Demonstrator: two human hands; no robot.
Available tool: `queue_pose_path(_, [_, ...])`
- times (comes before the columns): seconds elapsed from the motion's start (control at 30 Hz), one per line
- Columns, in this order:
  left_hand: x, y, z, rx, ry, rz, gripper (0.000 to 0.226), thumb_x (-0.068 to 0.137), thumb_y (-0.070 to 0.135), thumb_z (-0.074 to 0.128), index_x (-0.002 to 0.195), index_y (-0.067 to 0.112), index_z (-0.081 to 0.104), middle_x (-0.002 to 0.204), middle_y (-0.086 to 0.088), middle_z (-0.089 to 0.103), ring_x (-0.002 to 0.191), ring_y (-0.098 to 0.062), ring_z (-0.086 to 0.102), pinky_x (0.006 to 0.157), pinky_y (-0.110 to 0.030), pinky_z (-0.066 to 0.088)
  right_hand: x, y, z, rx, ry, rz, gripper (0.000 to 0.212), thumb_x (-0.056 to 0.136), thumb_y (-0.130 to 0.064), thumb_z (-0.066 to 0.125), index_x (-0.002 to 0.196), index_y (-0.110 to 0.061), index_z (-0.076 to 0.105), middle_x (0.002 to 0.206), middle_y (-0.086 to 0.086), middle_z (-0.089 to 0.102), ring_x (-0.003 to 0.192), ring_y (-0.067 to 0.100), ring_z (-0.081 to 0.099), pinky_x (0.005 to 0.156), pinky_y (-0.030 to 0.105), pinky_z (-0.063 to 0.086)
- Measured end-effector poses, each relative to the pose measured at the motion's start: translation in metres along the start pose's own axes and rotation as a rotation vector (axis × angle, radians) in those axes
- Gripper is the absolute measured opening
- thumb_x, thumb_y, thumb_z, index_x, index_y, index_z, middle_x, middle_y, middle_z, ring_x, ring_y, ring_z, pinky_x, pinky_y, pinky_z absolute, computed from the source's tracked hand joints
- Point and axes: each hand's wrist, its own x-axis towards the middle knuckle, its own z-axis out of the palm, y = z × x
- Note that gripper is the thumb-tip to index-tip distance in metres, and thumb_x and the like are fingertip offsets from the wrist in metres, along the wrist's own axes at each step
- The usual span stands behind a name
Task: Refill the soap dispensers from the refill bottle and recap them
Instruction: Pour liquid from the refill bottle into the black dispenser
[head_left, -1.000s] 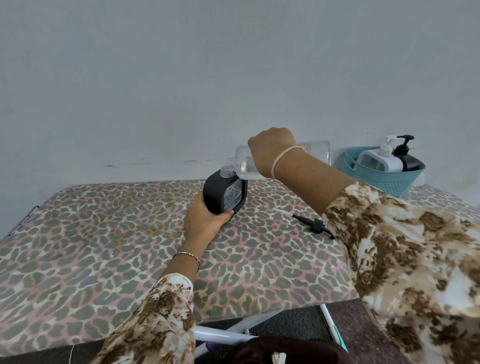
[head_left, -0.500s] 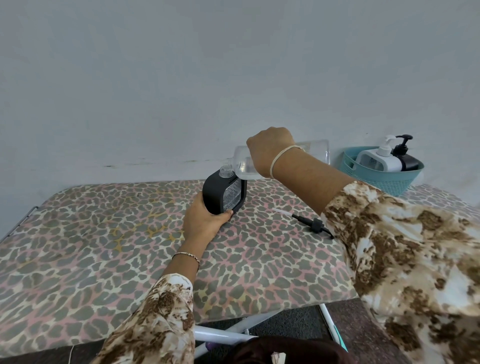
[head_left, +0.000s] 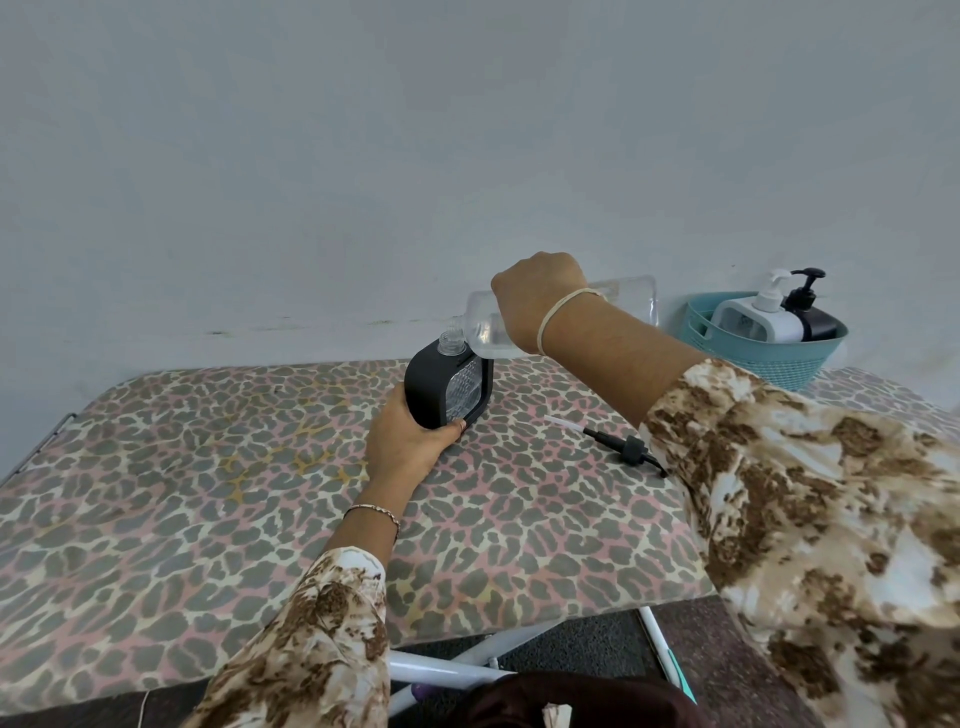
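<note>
Refill bottle (head_left: 480, 325) unmoved in right grip (head_left: 540, 296), fingers hidden; left grip (head_left: 402, 447) around dispenser (head_left: 428, 389).

1. Light is soft, even and fairly bright across the pale wall (head_left: 363, 156).
2. Shadows are faint, one lying under the left hand (head_left: 410, 447) on the patterned cloth (head_left: 208, 467).
3. Wide-angle distortion bows the cloth's edges.
4. Focus is sharp throughout.

We wore cream sleeves (head_left: 805, 493) blotched with brown; a thin chain bracelet (head_left: 374, 512) circled the wrist behind our left hand (head_left: 405, 447), a pale band (head_left: 558, 312) behind our right hand (head_left: 535, 296).
</note>
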Motion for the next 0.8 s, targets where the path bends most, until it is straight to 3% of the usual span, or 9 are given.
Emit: queue_pose_path(0.8, [-0.0023, 0.0036, -0.0017, 0.016, -0.001, 0.006, 0.072, 0.063, 0.031, 0.087, 0.125, 0.019, 0.053, 0.123, -0.001, 0.063, 0.113, -0.022, 0.059, 0.091, -0.034, 0.047, -0.0004, -0.0008, -0.0024, -0.032, -0.006, 0.0, 0.031, 0.09, -0.011, 0.045, 0.118, -0.01, 0.057, 0.09, 0.004, 0.054, 0.097, 0.027, 0.062, 0.085, 0.038, 0.055])
